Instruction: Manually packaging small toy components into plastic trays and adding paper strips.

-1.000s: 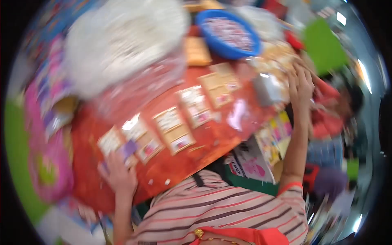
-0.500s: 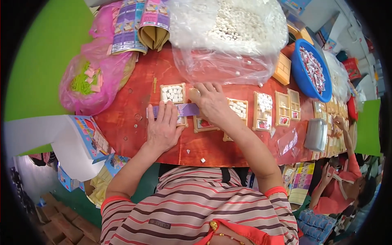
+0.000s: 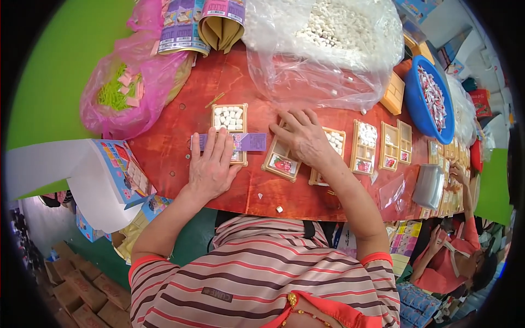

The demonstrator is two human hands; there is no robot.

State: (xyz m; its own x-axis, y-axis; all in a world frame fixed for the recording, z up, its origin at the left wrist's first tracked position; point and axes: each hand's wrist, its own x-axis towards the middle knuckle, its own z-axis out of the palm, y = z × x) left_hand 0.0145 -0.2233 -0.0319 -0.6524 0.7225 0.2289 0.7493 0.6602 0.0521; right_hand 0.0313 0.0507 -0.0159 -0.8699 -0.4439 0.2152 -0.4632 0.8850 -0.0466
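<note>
My left hand [image 3: 212,161] lies with fingers outstretched on a purple printed paper strip [image 3: 254,142], which crosses a beige compartment tray [image 3: 244,112]. White marshmallow-like pieces [image 3: 228,117] fill the tray's far compartment; the strip and hand hide part of the near one. My right hand [image 3: 304,135] curls over the far end of a second beige tray [image 3: 281,153], tilted on the table. A strawberry picture shows in its near compartment; my fingers hide its far end. Just right of that hand stands another tray [image 3: 343,143] with white pieces, partly under my forearm.
More trays [image 3: 363,147] stand to the right. A clear bag of white pieces [image 3: 333,33] lies at the back, beside a blue basin [image 3: 418,98] of small packets. A pink bag [image 3: 98,82] and printed rolls [image 3: 219,24] are at left. Another person's arm [image 3: 468,191] reaches in far right.
My right hand has moved right and nearer, and the tray under it now sits more tilted. My left hand stays on the strip. The view has shifted slightly.
</note>
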